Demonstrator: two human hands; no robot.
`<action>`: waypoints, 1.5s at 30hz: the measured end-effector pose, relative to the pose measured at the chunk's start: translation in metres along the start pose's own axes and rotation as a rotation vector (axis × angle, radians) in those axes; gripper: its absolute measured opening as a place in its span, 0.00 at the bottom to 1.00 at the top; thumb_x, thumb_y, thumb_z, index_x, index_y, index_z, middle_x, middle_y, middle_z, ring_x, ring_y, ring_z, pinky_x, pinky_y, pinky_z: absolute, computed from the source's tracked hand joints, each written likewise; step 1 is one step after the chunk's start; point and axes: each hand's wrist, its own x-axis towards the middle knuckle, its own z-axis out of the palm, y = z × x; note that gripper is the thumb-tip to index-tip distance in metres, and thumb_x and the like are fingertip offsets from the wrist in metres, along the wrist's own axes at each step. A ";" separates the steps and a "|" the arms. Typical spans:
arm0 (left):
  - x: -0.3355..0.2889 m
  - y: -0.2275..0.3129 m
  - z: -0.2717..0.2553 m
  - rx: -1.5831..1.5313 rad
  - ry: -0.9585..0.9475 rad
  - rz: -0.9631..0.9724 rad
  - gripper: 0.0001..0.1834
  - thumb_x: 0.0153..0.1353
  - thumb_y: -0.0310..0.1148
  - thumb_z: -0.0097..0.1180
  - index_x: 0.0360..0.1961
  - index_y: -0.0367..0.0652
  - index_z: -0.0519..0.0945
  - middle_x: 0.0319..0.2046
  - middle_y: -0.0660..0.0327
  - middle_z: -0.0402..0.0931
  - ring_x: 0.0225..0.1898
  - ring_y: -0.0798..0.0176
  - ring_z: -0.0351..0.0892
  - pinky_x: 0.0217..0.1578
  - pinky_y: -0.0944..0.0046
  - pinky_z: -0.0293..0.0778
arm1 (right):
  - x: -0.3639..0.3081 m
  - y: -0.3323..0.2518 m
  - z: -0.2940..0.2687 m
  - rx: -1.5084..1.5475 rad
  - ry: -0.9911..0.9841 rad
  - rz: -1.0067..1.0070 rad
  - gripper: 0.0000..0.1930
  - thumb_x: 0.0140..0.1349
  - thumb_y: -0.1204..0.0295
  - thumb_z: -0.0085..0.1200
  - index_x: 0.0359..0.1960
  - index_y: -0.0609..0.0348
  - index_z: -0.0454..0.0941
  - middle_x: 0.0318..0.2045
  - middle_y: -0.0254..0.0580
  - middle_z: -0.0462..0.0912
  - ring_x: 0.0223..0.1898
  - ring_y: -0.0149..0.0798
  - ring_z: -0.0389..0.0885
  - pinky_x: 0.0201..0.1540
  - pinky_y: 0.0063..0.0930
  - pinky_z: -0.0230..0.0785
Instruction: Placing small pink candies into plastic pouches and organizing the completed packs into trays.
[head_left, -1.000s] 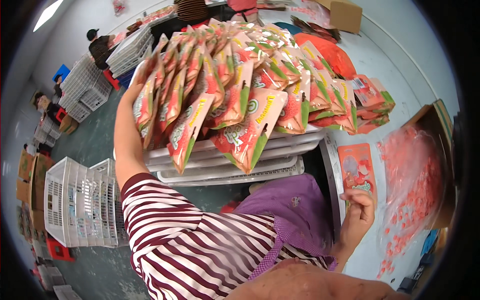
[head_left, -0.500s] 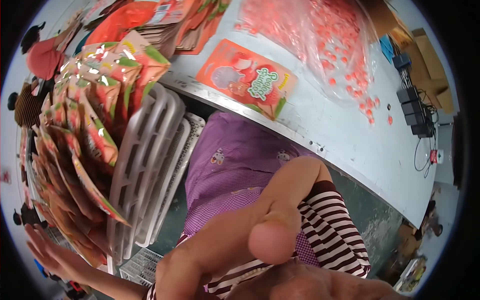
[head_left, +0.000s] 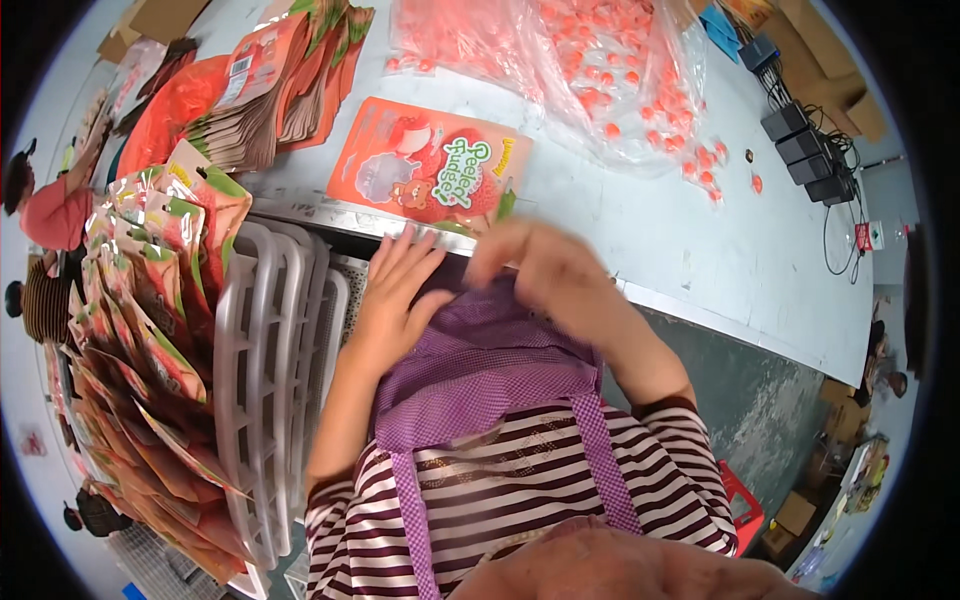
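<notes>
A flat pink-orange candy pouch (head_left: 430, 165) with a clear window lies on the table near its front edge. My left hand (head_left: 395, 300) is at the edge just below the pouch, fingers stretched out, holding nothing. Close to the pouch's lower right corner is my right hand (head_left: 550, 275), bent and smeared by motion, so its fingers cannot be made out well. Behind the pouch, round pink candies (head_left: 630, 80) lie in and around a large clear plastic bag (head_left: 480, 40). A stack of flat pouches (head_left: 270, 100) stands at the back left.
At my left, filled pouches (head_left: 150, 330) are heaped in stacked white plastic crates (head_left: 265, 380). A red plastic bag (head_left: 180, 110) lies beyond them. Black power adapters with cables (head_left: 805, 150) and cardboard boxes (head_left: 840, 70) sit at the right. Other people (head_left: 50, 215) are at the far left.
My left hand has come from beside the crates to the table edge. My right arm has swung from across my chest up toward the pouch. The view has shifted.
</notes>
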 end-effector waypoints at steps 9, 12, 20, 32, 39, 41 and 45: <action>0.042 -0.027 0.035 0.278 -0.099 0.003 0.32 0.54 0.47 0.56 0.58 0.43 0.68 0.60 0.49 0.61 0.66 0.40 0.46 0.64 0.47 0.40 | 0.008 0.069 -0.051 0.335 0.758 0.270 0.25 0.64 0.63 0.48 0.58 0.66 0.60 0.55 0.45 0.63 0.50 0.39 0.69 0.52 0.37 0.66; 0.042 -0.027 0.038 0.272 -0.082 0.010 0.32 0.54 0.47 0.57 0.57 0.43 0.69 0.60 0.49 0.61 0.66 0.40 0.46 0.64 0.47 0.40 | 0.015 0.076 -0.052 0.336 0.766 0.287 0.25 0.63 0.64 0.50 0.57 0.66 0.61 0.51 0.45 0.68 0.45 0.36 0.71 0.45 0.34 0.70; 0.044 -0.029 0.035 0.076 -0.043 -0.052 0.28 0.54 0.44 0.58 0.55 0.42 0.71 0.56 0.49 0.66 0.64 0.42 0.53 0.63 0.48 0.42 | 0.039 0.075 -0.040 -0.059 0.667 0.449 0.11 0.59 0.66 0.55 0.29 0.63 0.77 0.20 0.32 0.76 0.21 0.25 0.73 0.25 0.19 0.68; 0.061 0.007 0.018 -0.821 0.279 -0.436 0.05 0.56 0.25 0.58 0.31 0.37 0.75 0.24 0.65 0.76 0.26 0.74 0.73 0.31 0.73 0.71 | 0.036 0.062 0.003 -0.812 0.472 0.012 0.10 0.48 0.73 0.62 0.23 0.66 0.72 0.26 0.41 0.78 0.24 0.36 0.74 0.27 0.28 0.66; 0.055 -0.002 0.011 -0.235 0.301 -0.225 0.06 0.54 0.20 0.56 0.32 0.38 0.71 0.23 0.66 0.75 0.23 0.77 0.70 0.24 0.73 0.68 | 0.030 0.068 -0.001 -0.565 0.512 -0.109 0.14 0.51 0.73 0.60 0.19 0.64 0.66 0.21 0.43 0.73 0.22 0.33 0.71 0.24 0.28 0.63; 0.060 0.004 0.016 -0.438 0.340 -0.233 0.09 0.54 0.20 0.56 0.35 0.38 0.69 0.23 0.65 0.75 0.23 0.77 0.69 0.24 0.74 0.68 | 0.030 0.060 -0.002 -0.571 0.506 -0.017 0.14 0.52 0.73 0.60 0.18 0.64 0.65 0.20 0.43 0.73 0.21 0.32 0.70 0.23 0.27 0.61; 0.060 0.011 0.015 -0.524 0.302 -0.238 0.16 0.55 0.18 0.53 0.43 0.40 0.64 0.26 0.65 0.74 0.23 0.79 0.68 0.24 0.77 0.66 | 0.025 0.050 -0.001 -0.619 0.438 0.036 0.11 0.53 0.75 0.56 0.20 0.63 0.65 0.21 0.45 0.73 0.18 0.35 0.70 0.21 0.31 0.61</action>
